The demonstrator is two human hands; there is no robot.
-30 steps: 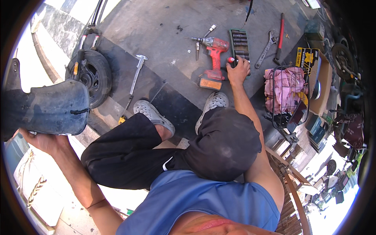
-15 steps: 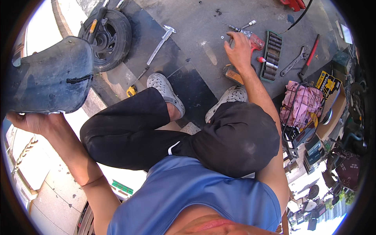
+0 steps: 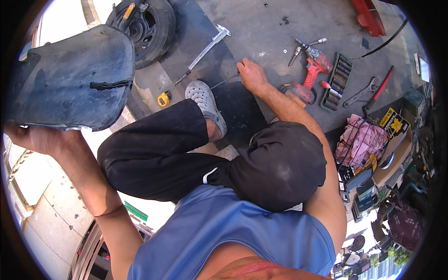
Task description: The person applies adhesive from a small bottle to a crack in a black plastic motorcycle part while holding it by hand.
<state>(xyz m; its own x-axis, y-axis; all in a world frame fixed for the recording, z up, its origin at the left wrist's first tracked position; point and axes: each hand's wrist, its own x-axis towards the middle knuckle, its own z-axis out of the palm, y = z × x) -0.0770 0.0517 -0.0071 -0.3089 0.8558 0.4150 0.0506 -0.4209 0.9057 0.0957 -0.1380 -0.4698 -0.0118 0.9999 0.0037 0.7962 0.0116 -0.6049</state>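
Note:
My left hand (image 3: 44,139) grips the lower edge of a curved dark plastic panel (image 3: 74,81), scuffed, with a black jagged streak near its right edge. The panel is held up at the left, in front of part of a wheel (image 3: 149,32). My right hand (image 3: 253,77) is low over the floor, beyond my shoes, with its fingers drawn together. What its fingertips hold, if anything, I cannot make out. To its right lies a red cordless drill (image 3: 313,72) with a long bit, beside a small screwdriver (image 3: 294,56). A metal caliper (image 3: 210,46) lies to its left.
A green socket tray (image 3: 338,81) lies right of the drill, then an adjustable wrench (image 3: 361,92) and a red-handled tool (image 3: 382,88). A wire basket (image 3: 361,140) holds pink cloth. A yellow tape measure (image 3: 164,98) lies near my left shoe (image 3: 205,105). A red stand (image 3: 368,16) is at the far right.
My right hand has moved left, away from the drill, and its fingers have closed. The drill is now uncovered. My left hand still holds the panel. The view has shifted slightly.

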